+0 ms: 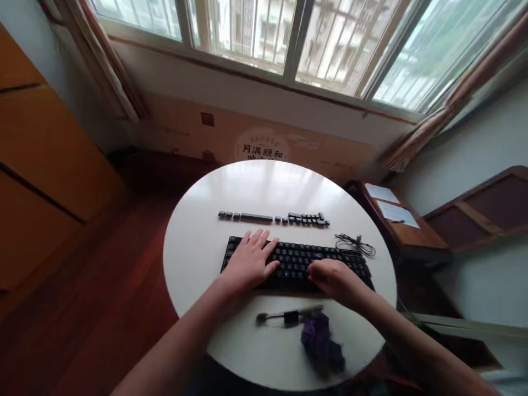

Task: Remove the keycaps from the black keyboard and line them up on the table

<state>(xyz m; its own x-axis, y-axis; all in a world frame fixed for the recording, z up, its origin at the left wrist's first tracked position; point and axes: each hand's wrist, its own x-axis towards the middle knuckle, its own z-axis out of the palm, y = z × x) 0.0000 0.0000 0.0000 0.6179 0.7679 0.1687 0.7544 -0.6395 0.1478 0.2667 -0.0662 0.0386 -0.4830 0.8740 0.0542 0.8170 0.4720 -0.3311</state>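
Note:
A black keyboard lies across the white round table. My left hand rests flat on its left part with the fingers spread. Over the right part of the keys is my right hand, its fingers curled closed; whatever they hold, if anything, is hidden. Behind the keyboard, loose black keycaps sit in a row together with a long spacebar. On the near side lie a thin tool with a dark brush-like end and a crumpled purple cloth, both blurred.
A coiled black cable lies at the keyboard's far right corner on the white table. To the right stands a wooden side table bearing papers and a pen. Windows and a low wall are ahead, an orange cabinet left.

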